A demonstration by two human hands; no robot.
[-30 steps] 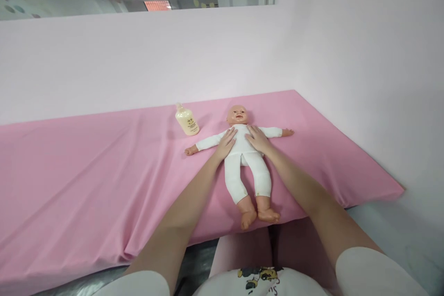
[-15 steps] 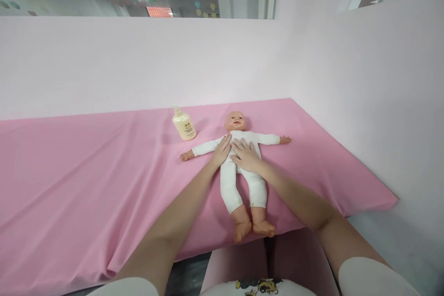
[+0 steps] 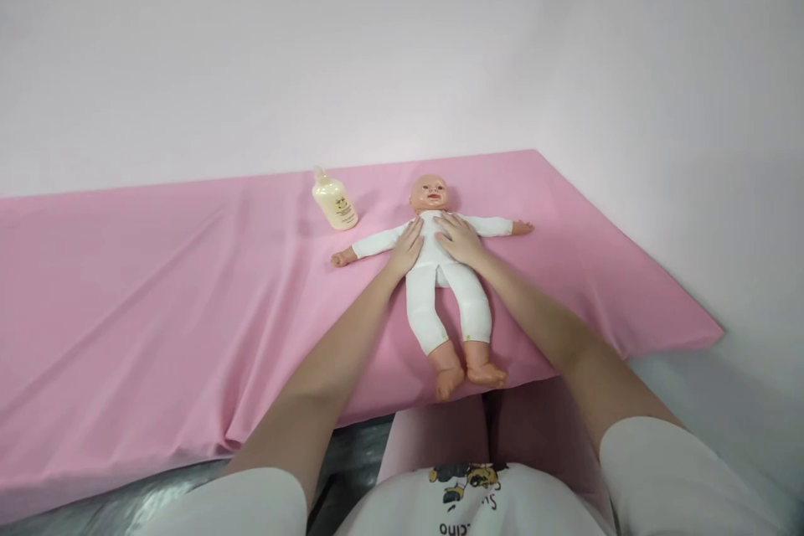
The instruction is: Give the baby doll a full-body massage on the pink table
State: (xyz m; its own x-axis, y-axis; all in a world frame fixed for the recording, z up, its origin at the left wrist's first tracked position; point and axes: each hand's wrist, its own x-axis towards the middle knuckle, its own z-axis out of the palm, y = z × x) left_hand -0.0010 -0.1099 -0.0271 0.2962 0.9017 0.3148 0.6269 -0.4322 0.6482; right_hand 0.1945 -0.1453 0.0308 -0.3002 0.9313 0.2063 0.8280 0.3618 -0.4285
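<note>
A baby doll [image 3: 447, 297] in a white bodysuit lies on its back on the pink sheet [image 3: 157, 301], arms spread, bare feet toward me. My left hand [image 3: 407, 245] rests flat on the left side of its chest, fingers apart. Lying flat on the right side of the chest is my right hand [image 3: 460, 238], its fingers also spread. Neither hand grips anything. A cream lotion bottle [image 3: 335, 202] lies on the sheet just left of the doll's head.
Pale pink walls [image 3: 659, 117] close the space behind and to the right. The sheet's front edge hangs over a grey surface [image 3: 126, 502] near my lap. The sheet stretches wide to the left of the doll.
My right hand slid from the doll's belly up to the right chest. My left hand stayed on the left chest. The view shifted slightly.
</note>
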